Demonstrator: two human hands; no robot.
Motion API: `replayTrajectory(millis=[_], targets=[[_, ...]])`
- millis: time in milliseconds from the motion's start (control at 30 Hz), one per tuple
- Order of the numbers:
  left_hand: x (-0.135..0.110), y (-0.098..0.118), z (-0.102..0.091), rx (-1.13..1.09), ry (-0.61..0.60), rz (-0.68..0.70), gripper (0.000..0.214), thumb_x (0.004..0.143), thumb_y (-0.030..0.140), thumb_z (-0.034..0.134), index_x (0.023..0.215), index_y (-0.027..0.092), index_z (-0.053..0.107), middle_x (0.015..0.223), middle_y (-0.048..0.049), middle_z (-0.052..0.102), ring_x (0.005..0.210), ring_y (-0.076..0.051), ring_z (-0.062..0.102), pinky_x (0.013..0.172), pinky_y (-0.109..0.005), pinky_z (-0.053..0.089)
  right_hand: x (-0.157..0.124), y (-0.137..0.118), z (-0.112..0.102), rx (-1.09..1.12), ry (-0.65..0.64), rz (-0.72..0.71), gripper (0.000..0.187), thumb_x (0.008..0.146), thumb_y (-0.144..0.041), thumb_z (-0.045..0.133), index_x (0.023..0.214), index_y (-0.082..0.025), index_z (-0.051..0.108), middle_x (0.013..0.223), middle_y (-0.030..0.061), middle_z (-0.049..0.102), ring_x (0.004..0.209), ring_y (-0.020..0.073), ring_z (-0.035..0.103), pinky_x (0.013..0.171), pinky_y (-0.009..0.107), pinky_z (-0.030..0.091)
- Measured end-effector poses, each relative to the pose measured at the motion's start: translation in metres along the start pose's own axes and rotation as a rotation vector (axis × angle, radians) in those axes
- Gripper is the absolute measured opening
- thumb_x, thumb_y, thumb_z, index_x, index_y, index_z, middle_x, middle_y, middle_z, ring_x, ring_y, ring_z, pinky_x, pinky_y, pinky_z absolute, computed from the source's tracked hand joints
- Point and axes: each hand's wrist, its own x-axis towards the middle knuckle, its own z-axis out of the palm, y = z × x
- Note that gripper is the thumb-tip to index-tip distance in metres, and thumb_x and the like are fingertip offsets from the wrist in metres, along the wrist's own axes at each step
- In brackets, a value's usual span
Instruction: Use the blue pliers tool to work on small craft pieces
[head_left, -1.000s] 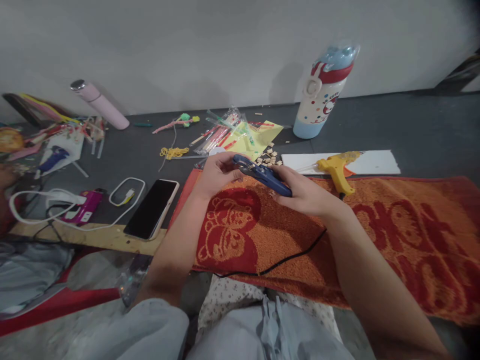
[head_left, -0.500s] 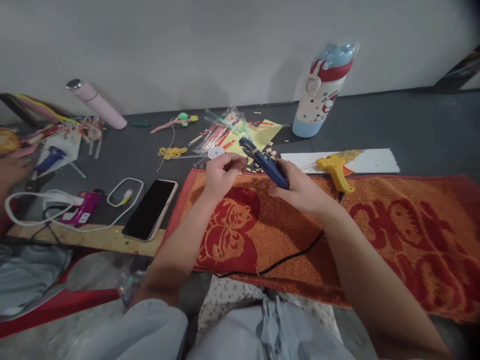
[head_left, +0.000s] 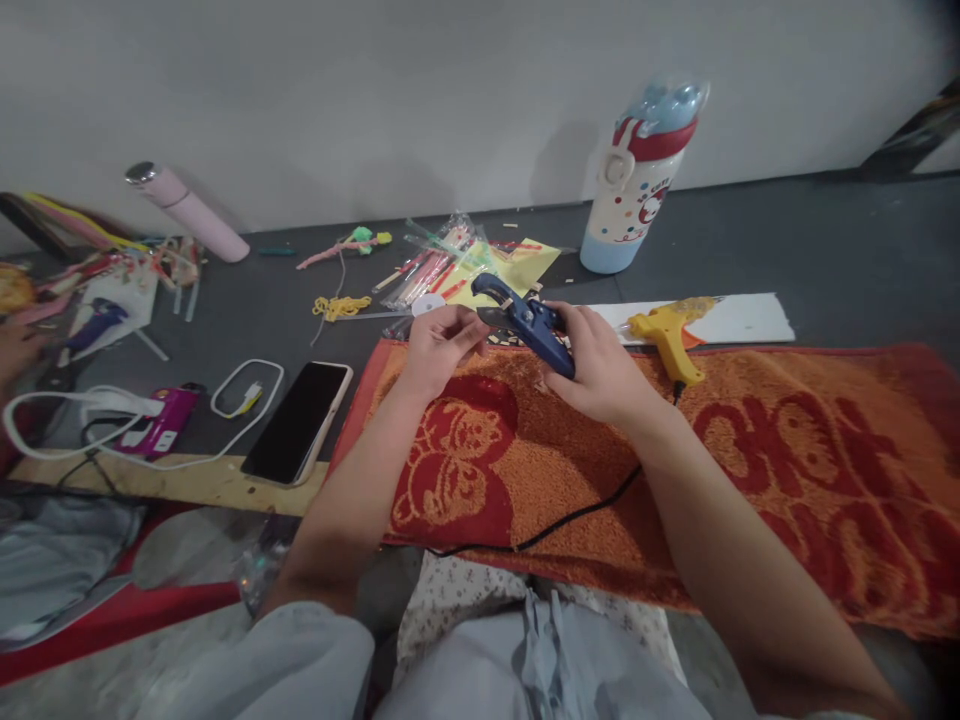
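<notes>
My right hand is wrapped round the handles of a blue hand cutter. The cutter's hooked upper jaw points up and left, parted from the lower blade. My left hand is held just left of the blade, thumb and fingertips pressed together. Whatever lies in that pinch is too small or too hidden to name. Beneath both hands spreads an orange and red towel. Small pale wooden-looking bits lie on the table behind the cutter, partly covered by it.
A yellow glue gun rests on a white board, its black cord crossing the towel. Behind stand a white and blue bottle and plastic-wrapped sticks. To the left are a phone, yellow string and another person's hand.
The cutter's jaws and handles have spread apart, and its lower blade now shows near my left fingertips. My left hand stays pinched in nearly the same place.
</notes>
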Motion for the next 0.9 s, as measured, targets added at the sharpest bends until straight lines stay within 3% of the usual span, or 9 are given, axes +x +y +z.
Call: replayTrajectory(millis=[333,467,900], targets=[[-0.004,0.001,0.006,-0.107,-0.060,-0.062,0.038,0.065,0.048,0.077,0.061,0.017,0.055,0.044,0.0038,0.053,0.032,-0.002,0.031,0.034,-0.018,0.019,0.001,0.002,-0.009,0.070,-0.079,-0.107,0.066,0.076,-0.034,0.054,0.137,-0.018,0.033,0.123,0.0171,0.052,0.112,0.0352,0.050,0.096,0.052,0.041],[-0.001,-0.006,0.003,-0.066,0.025,-0.050,0.035,0.066,0.047,0.077,0.068,0.018,0.057,0.047,0.0045,0.054,0.033,-0.002,0.032,0.034,-0.018,0.019,0.000,0.002,-0.006,0.053,-0.105,-0.077,0.066,0.076,-0.034,0.053,0.136,-0.018,0.034,0.121,0.0170,0.053,0.111,0.0361,0.051,0.093,0.054,0.043],[0.001,-0.002,0.004,0.046,0.039,0.056,0.030,0.074,0.046,0.071,0.075,0.018,0.062,0.055,0.0030,0.059,0.037,-0.001,0.035,0.036,-0.020,0.024,0.001,0.007,-0.001,-0.004,-0.042,0.017,0.062,0.074,-0.033,0.052,0.132,-0.014,0.040,0.111,0.0178,0.058,0.101,0.0363,0.055,0.088,0.055,0.046]])
